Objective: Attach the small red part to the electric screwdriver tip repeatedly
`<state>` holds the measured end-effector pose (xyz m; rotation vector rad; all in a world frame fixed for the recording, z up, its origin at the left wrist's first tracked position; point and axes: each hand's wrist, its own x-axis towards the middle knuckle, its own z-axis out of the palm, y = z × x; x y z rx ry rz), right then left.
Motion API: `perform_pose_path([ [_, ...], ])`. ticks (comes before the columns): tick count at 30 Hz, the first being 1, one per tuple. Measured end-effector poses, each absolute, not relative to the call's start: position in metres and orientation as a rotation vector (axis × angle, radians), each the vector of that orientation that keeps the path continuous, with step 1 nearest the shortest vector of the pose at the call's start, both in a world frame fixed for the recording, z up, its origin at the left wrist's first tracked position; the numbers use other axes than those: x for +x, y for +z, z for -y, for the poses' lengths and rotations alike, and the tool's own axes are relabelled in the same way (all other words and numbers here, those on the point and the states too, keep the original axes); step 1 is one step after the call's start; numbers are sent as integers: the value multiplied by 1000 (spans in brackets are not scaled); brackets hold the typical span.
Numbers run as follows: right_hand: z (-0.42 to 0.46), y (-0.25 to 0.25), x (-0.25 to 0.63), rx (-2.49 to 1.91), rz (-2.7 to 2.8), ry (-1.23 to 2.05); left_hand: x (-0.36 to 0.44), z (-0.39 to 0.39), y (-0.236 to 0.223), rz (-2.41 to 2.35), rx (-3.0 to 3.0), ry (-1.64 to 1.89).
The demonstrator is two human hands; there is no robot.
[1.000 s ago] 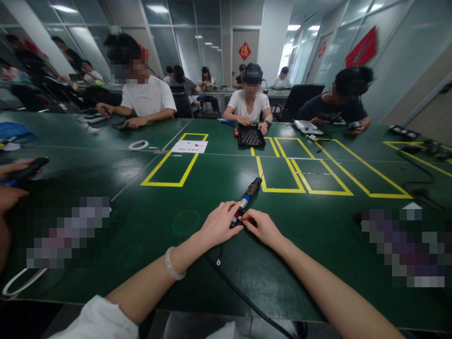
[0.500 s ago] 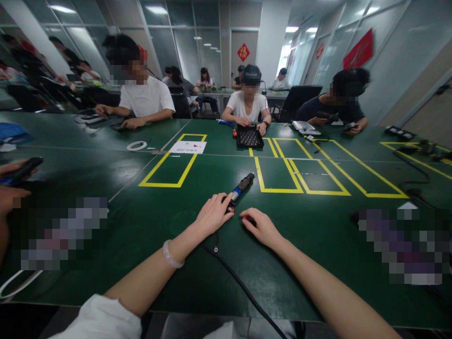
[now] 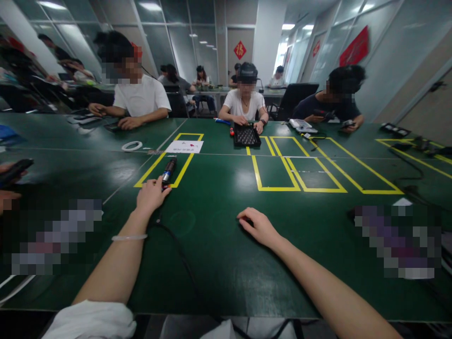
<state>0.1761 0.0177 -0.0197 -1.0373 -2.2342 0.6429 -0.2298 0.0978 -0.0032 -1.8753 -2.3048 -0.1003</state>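
Note:
My left hand [image 3: 150, 195] is closed around the rear end of a corded electric screwdriver [image 3: 169, 170], black with a blue band. The screwdriver lies over the left yellow-taped rectangle [image 3: 181, 180], its front end pointing away from me. From near my wrist, its black cable [image 3: 178, 247] trails back across the green table toward the near edge. My right hand [image 3: 259, 226] rests on the tabletop, loosely curled, with a gap between thumb and fingers and nothing in it.
A printed white sheet [image 3: 185, 147] lies just beyond the screwdriver. Further off are a white cable coil [image 3: 132, 146] and a black tray [image 3: 247, 135] in front of a person [image 3: 243, 106]. More yellow-taped rectangles [image 3: 278, 189] mark the table to the right. Other people sit at left and right.
My left hand has carried the electric screwdriver leftward from the middle into the left taped rectangle, the cable following. My right hand has stayed in place.

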Motion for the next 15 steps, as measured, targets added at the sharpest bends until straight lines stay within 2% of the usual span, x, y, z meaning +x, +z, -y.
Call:
perform_pose_path([
  [6, -18, -19, 175, -1034, 2244, 628, -278, -90, -1, 2486, -1721, -89],
  [11, -17, -20, 174, -1034, 2247, 632, -271, -81, 1, 2379, -1677, -257],
  [15, -17, -21, 175, -1033, 2256, 642, -263, -76, 0, 2272, -1681, -263],
])
